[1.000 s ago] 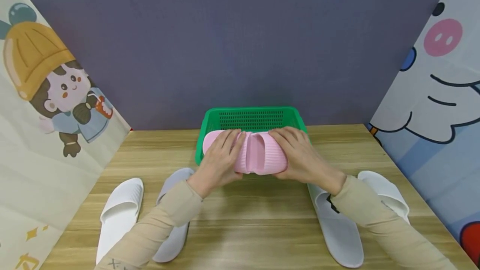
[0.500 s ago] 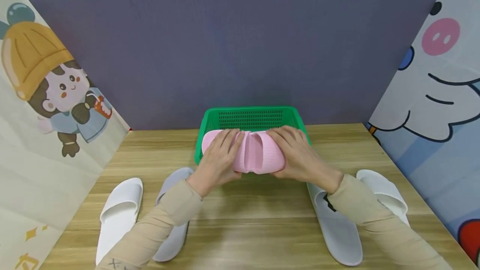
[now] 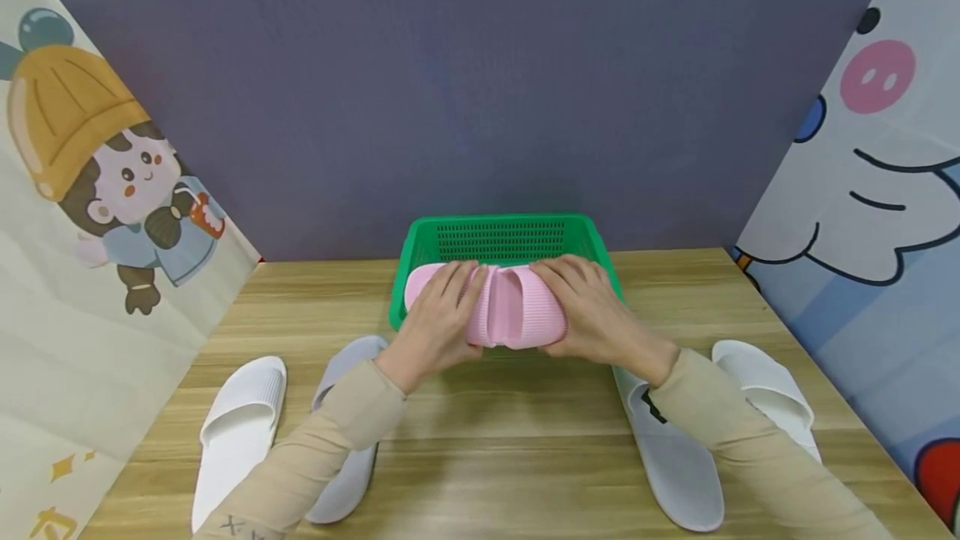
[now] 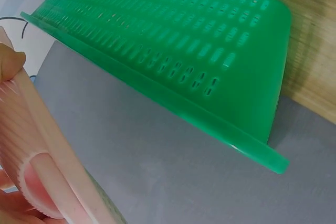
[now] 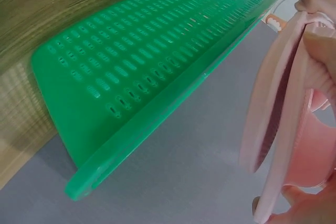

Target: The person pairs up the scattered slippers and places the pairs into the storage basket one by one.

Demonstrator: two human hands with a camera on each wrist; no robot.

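Both hands hold a pair of pink slippers (image 3: pixel 545 311) with ribbed straps over the near part of a green basket (image 3: pixel 498 227). My left hand (image 3: pixel 435 327) grips the left end, fingers on top and thumb below. The right hand (image 3: pixel 600 319) grips the right end the same way. In the right wrist view the pink soles (image 5: pixel 270 103) lie against each other at the top and spread apart lower down. The left wrist view shows a pink slipper edge (image 4: pixel 44 124) apart from the basket rim. The basket's floor is hidden behind the slippers and hands.
A white slipper (image 3: pixel 236 440) and a grey slipper (image 3: pixel 347 482) lie at the left of the wooden table (image 3: pixel 517 473). Another grey slipper (image 3: pixel 678 473) and white slipper (image 3: pixel 765 382) lie at the right, partly under the right sleeve. A grey wall (image 3: pixel 480 90) stands behind the basket.
The right hand and its end of the pink slippers have shifted very slightly left. Both grips look the same, and the basket and the other slippers stay in place.
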